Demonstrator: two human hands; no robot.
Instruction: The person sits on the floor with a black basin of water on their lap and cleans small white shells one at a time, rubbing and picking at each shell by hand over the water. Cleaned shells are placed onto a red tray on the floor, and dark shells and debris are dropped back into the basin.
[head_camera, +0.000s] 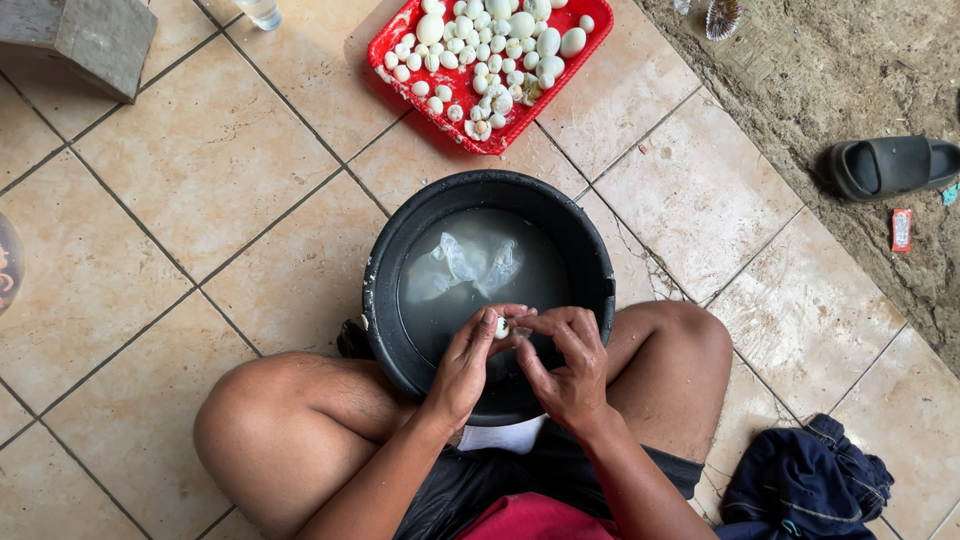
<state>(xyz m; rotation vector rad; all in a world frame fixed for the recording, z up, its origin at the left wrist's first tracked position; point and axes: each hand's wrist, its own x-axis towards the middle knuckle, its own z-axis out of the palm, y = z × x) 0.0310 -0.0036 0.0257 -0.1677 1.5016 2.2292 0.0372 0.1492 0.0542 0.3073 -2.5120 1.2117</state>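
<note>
Both hands, left hand (462, 365) and right hand (568, 365), pinch one small egg (502, 327) between fingertips, right over the black bucket (400, 250).

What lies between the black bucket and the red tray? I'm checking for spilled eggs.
In the head view, only a short strip of bare beige tile floor separates the black bucket from the red tray; no loose eggs show there.

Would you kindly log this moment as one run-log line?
left hand: holds small egg | right hand: fingers on egg | below: black basin of water | beyond: red tray of eggs
</note>
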